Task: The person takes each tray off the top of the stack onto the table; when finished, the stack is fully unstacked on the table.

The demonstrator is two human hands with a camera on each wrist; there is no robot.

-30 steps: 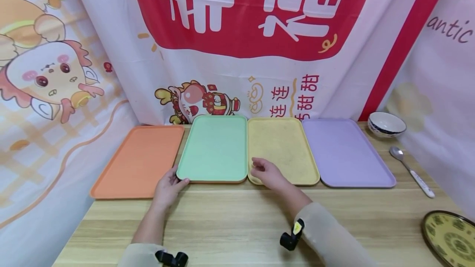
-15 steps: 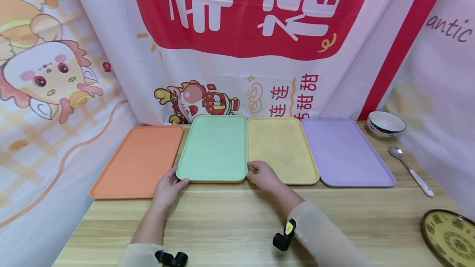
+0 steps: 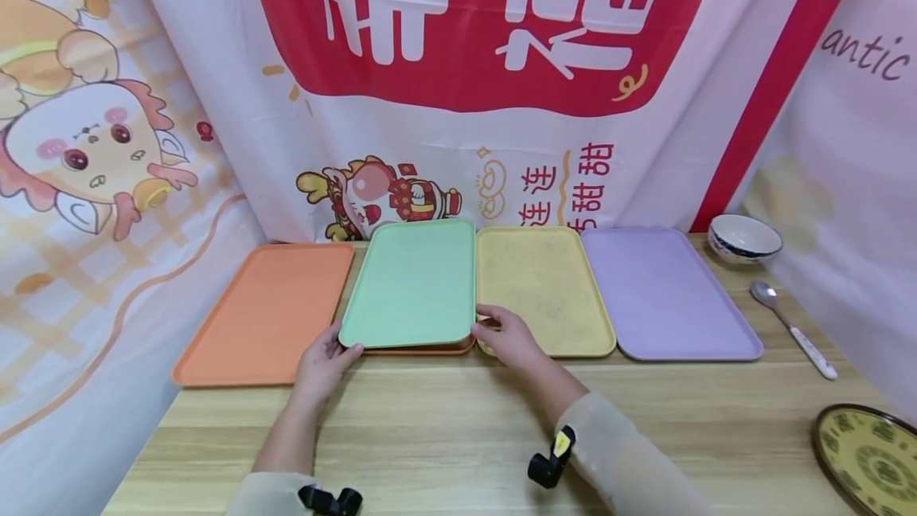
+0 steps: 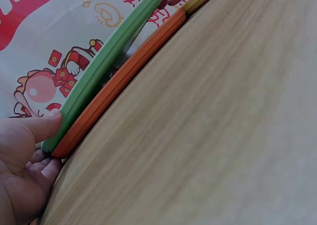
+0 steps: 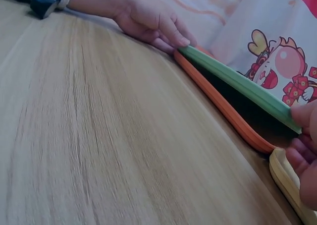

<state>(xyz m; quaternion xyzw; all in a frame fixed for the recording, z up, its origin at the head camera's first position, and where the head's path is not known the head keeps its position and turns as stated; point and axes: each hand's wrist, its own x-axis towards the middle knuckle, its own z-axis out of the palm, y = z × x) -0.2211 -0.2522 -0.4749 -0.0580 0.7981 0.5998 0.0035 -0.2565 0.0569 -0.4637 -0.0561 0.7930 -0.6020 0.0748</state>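
Observation:
A green tray point(image 3: 410, 285) lies atop an orange tray point(image 4: 120, 82), its right front corner raised so a dark gap shows between the two. My right hand point(image 3: 510, 338) pinches that raised corner, thumb above and fingers below in the right wrist view. At the left front corner, my left hand point(image 3: 321, 365) grips the green tray with the thumb on its edge; its fingertips reach the lower orange tray's corner too. Beneath my right hand is a yellow tray point(image 3: 548, 285). Another orange tray point(image 3: 265, 313) lies beside my left hand.
A purple tray point(image 3: 669, 293) adjoins the yellow one. Farther right are a bowl point(image 3: 745, 239), a spoon point(image 3: 795, 330) and a round patterned plate point(image 3: 870, 452). Printed cloth hangs behind and at both sides of the wooden table point(image 3: 430, 428).
My right hand has moved left from over the yellow tray to the green tray's right front corner and lifted it off the orange tray. The left hand has stayed put.

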